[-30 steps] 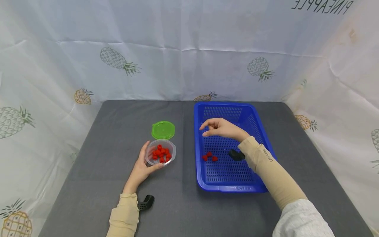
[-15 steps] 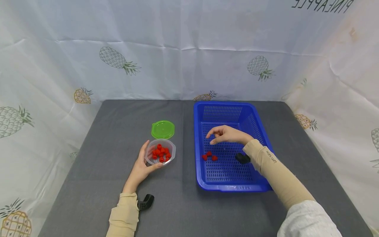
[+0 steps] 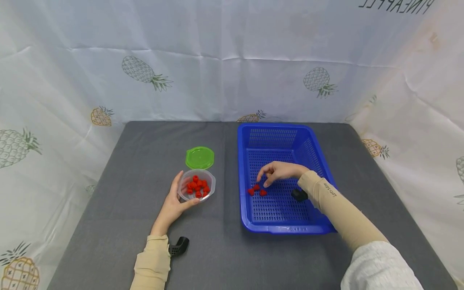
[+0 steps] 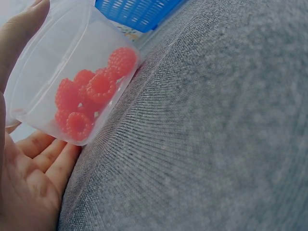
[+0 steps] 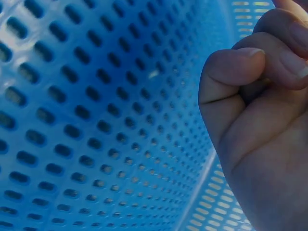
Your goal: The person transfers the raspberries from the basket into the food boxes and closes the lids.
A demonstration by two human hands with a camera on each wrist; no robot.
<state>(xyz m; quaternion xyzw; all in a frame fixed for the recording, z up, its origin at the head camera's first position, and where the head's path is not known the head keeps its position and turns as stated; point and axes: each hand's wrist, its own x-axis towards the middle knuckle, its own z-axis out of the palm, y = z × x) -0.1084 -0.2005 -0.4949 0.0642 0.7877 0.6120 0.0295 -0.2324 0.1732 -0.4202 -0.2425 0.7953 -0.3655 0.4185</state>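
A clear plastic container point(image 3: 211, 180) holding several red raspberries point(image 4: 101, 86) stands on the grey table. My left hand point(image 3: 172, 208) grips it from the left, thumb at the near side and fingers around the far side. In the blue basket point(image 3: 245, 209), three more raspberries point(image 3: 256, 187) lie near the left wall. Just above and right of them hovers my right hand point(image 3: 284, 170), index finger and thumb apart with nothing between them. In the right wrist view its other fingers point(image 5: 231, 70) are bent toward the palm, and no raspberry shows there.
A green lid point(image 3: 200, 158) lies flat behind the container. Black wrist-worn pieces show by the left sleeve point(image 3: 179, 246) and under the right forearm point(image 3: 299, 195). Pineapple-printed white curtains point(image 3: 203, 88) surround the back and sides of the table point(image 3: 145, 161).
My right hand has moved toward me, slightly right and down, closer to the three raspberries in the basket. The left hand and the container have stayed put.
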